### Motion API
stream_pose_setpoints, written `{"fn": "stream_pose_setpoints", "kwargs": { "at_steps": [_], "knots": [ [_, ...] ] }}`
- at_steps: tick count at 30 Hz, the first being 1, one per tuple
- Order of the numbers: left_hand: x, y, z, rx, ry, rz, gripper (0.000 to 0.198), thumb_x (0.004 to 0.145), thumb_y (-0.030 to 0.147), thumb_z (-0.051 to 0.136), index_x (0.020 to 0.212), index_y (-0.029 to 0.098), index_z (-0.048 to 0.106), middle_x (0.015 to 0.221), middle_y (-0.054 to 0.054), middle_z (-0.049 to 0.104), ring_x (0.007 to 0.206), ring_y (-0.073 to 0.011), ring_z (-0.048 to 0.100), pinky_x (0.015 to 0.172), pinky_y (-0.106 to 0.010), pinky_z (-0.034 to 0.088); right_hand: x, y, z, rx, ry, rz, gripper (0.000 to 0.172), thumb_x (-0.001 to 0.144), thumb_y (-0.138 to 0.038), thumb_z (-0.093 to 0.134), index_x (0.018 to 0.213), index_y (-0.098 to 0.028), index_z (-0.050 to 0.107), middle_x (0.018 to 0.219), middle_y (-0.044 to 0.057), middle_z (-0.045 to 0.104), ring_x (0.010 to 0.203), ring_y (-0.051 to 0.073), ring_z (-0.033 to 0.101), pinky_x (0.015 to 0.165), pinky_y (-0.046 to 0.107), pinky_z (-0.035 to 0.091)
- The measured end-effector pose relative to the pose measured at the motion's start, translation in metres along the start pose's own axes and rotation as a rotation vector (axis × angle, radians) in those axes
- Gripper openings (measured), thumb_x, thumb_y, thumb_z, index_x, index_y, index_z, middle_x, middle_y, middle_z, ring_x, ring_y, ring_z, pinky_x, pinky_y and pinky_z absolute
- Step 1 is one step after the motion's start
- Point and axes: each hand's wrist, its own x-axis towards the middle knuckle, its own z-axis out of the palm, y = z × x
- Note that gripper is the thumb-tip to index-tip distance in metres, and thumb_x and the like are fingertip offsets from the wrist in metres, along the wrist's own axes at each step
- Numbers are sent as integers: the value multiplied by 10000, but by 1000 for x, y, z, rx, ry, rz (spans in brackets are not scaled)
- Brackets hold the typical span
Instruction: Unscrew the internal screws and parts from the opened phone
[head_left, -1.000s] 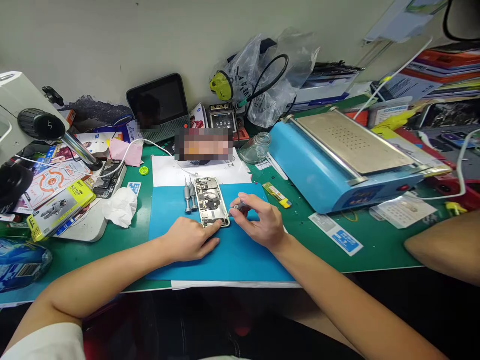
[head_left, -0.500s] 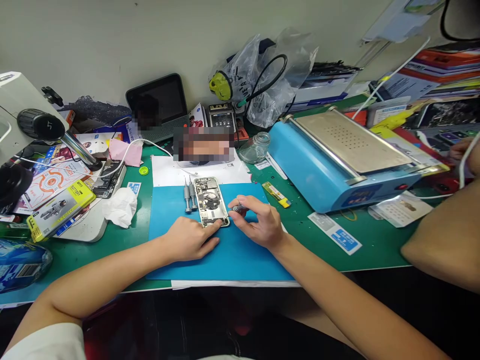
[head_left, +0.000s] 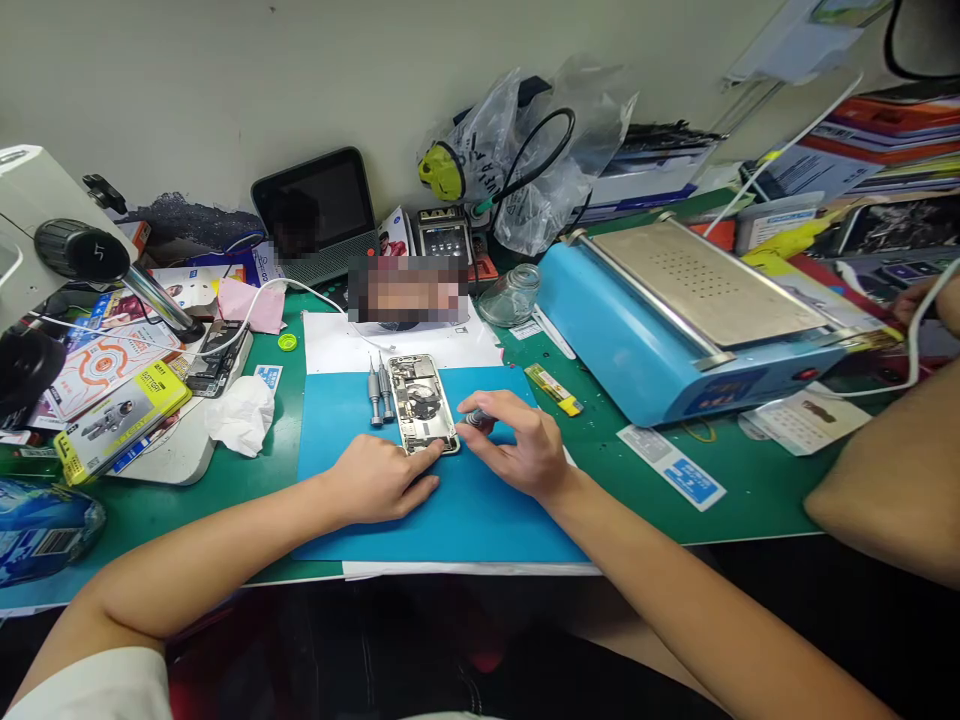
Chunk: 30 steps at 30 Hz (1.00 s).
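Note:
An opened smartphone (head_left: 424,400) lies on a blue mat (head_left: 480,515), its circuit parts exposed. My left hand (head_left: 382,478) rests at its lower end, index finger stretched out and touching the phone, thumb apart, nothing held. Just right of the phone, my right hand (head_left: 525,440) pinches a short grey screwdriver (head_left: 478,419) between thumb and fingers; its tip cannot be made out. Two more screwdrivers, a left one (head_left: 375,395) and a right one (head_left: 386,390), lie side by side along the phone's left edge.
A blue heated plate machine (head_left: 622,330) stands to the right, beyond a small yellow packet (head_left: 553,390). A glass jar (head_left: 511,297) sits behind. Crumpled tissue (head_left: 241,415), boxes and a microscope stand (head_left: 161,300) crowd the left. Another person's arm (head_left: 892,470) rests at far right.

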Motion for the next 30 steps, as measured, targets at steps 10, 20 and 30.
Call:
{"fn": "stream_pose_setpoints", "kwargs": {
  "at_steps": [10, 20, 30],
  "knots": [
    [1, 0, 0, -8, 3, 4, 514, 1057, 451, 313, 1459, 175, 476, 788, -53, 740, 685, -213, 714, 555, -297, 473, -1, 0, 0, -16, 5, 17, 559, 886, -80, 621, 1389, -237, 435, 961, 56, 711, 658, 111, 616, 504, 193, 528],
    [0, 1, -3, -11, 3, 1, 509, 1050, 452, 331, 1447, 173, 485, 769, -60, 734, 659, -203, 701, 552, -282, 465, -1, -1, -1, -5, 29, 37, 607, 860, -57, 616, 1402, -256, 426, 972, 45, 724, 616, 117, 631, 493, 222, 541],
    [0, 1, -3, -8, 1, -4, 518, 1052, 454, 320, 1457, 172, 481, 744, -60, 724, 649, -199, 696, 540, -272, 448, 0, -1, 0, -31, 46, 37, 571, 859, -71, 649, 1359, -251, 439, 942, 41, 713, 616, 110, 608, 500, 213, 536]
  ]
}}
